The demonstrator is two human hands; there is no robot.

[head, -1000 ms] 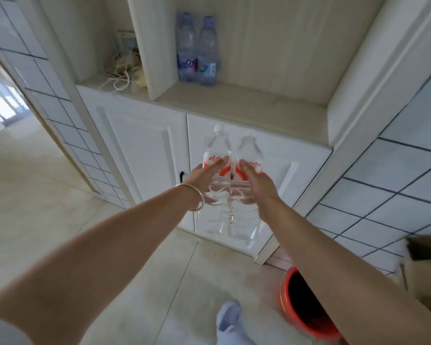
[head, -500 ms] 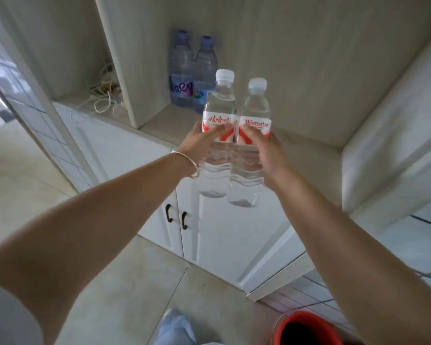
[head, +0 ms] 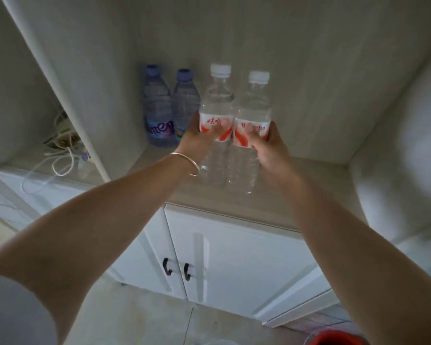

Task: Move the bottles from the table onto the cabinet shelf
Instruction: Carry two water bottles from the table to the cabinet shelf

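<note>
Open shelf [head: 309, 185] surface to the right of the two red-label bottles [head: 234, 115], clear run up to the right side wall [head: 383, 120]. Left side blocked: two blue-cap bottles [head: 170, 105] upright against the back panel, just beside the red-label pair. Vertical divider [head: 67, 95] closes off the bay further left; beyond it, a tangle of white cable [head: 60, 158] on the counter. Front strip of shelf free below the bottle bases, taken up only by both forearms. Headroom above the caps open, back panel bare. Left hand [head: 199, 138] and right hand [head: 269, 143] fill the gaps at label height.
</note>
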